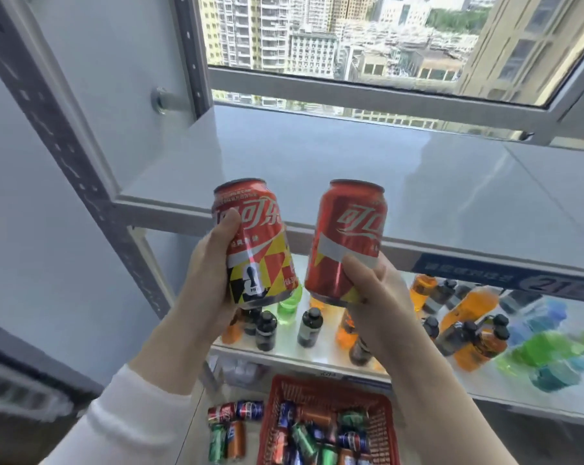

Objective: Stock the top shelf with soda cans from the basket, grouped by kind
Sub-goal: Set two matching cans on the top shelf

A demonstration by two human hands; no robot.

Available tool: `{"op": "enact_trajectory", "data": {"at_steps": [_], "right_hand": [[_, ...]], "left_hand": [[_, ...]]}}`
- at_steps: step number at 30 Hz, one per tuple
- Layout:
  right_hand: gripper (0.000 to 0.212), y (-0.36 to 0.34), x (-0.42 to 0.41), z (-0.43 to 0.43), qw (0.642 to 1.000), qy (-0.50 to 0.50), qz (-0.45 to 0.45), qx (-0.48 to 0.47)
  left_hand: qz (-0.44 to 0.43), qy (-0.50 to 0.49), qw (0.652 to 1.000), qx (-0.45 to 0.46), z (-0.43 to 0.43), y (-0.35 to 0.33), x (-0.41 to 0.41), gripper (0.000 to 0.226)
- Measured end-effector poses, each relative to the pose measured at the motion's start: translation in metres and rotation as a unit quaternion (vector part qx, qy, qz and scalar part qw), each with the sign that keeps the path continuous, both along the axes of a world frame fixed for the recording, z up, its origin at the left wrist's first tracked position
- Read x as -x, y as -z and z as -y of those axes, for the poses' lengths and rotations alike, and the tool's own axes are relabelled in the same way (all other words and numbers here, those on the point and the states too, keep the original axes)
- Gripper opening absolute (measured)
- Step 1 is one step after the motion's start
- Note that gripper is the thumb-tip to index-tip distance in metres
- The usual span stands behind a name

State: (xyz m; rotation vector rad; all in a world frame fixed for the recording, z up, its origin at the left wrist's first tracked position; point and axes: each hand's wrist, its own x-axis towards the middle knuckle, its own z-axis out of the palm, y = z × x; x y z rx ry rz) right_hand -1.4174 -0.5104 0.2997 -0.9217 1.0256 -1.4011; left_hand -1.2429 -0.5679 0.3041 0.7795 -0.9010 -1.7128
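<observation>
At the front edge of the top shelf point(317, 156), I hold two cola cans up, neither set down yet. My left hand point(213, 273) grips the patterned can point(260, 250), red with yellow and black panels; fingers point(228, 219) curled round its side, thumb across the lettering. My right hand point(374, 297) grips the plain red can point(347, 236) low on its body, thumb pressed on the silver band. Cans near each other, not touching, tops leaning apart. Below, the red basket point(381, 427) on the floor holds mixed cans lying jumbled; loose cans point(230, 427) lie just left of it. Bottles point(309, 327), dark, orange, green and blue, stand on the middle shelf.
</observation>
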Motion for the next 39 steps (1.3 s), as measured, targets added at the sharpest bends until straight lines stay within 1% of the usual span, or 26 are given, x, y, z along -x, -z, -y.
{"op": "enact_trajectory", "data": {"at_steps": [2, 5, 7, 10, 12, 14, 16, 18, 21, 25, 28, 29, 31, 34, 39], "right_hand": [[0.092, -0.008, 0.005, 0.015, 1.0, 0.002, -0.014, 0.008], [0.09, -0.018, 0.011, 0.033, 1.0, 0.004, -0.02, 0.011], [0.087, -0.025, 0.015, 0.044, 0.999, 0.0, -0.037, 0.017], [0.066, -0.034, 0.019, 0.058, 0.997, 0.009, -0.067, 0.024], [0.059, -0.039, 0.02, 0.068, 0.994, 0.019, -0.102, 0.033], [0.064, -0.043, 0.019, 0.078, 0.989, 0.036, -0.135, 0.044], [0.069, -0.046, 0.017, 0.09, 0.983, 0.058, -0.166, 0.053], [0.065, -0.047, 0.013, 0.106, 0.978, 0.07, -0.187, 0.058], [0.072, -0.045, 0.009, 0.138, 0.972, 0.087, -0.21, 0.054], [0.069, -0.046, 0.002, 0.187, 0.964, 0.105, -0.239, 0.043], [0.068, -0.045, -0.003, 0.225, 0.961, 0.112, -0.25, 0.043], [0.068, -0.044, -0.004, 0.238, 0.96, 0.113, -0.253, 0.044], [0.071, -0.039, -0.007, 0.264, 0.956, 0.115, -0.267, 0.049], [0.076, -0.03, -0.011, 0.299, 0.946, 0.116, -0.298, 0.056], [0.084, -0.022, -0.015, 0.346, 0.943, 0.102, -0.313, 0.057]], "left_hand": [[-0.009, 0.005, 1.0, 0.009, 0.011, -0.01, 0.006, 0.078], [0.011, -0.002, 0.999, 0.033, 0.026, -0.022, 0.012, 0.091], [0.028, -0.008, 0.998, 0.047, 0.037, -0.028, 0.014, 0.092], [0.069, -0.022, 0.994, 0.079, 0.053, -0.036, 0.014, 0.092], [0.1, -0.021, 0.99, 0.1, 0.067, -0.041, 0.011, 0.086], [0.13, -0.025, 0.984, 0.119, 0.082, -0.044, 0.007, 0.073], [0.151, -0.025, 0.979, 0.136, 0.101, -0.048, 0.001, 0.066], [0.164, -0.02, 0.974, 0.154, 0.124, -0.05, -0.008, 0.067], [0.172, -0.018, 0.969, 0.174, 0.16, -0.054, -0.02, 0.064], [0.185, -0.022, 0.962, 0.198, 0.213, -0.057, -0.029, 0.064], [0.2, -0.028, 0.96, 0.192, 0.249, -0.056, -0.031, 0.081], [0.207, -0.03, 0.959, 0.191, 0.26, -0.056, -0.032, 0.083], [0.222, -0.035, 0.955, 0.195, 0.282, -0.055, -0.033, 0.078], [0.238, -0.041, 0.949, 0.201, 0.312, -0.05, -0.034, 0.08], [0.245, -0.058, 0.943, 0.217, 0.349, -0.044, -0.031, 0.067]]}}
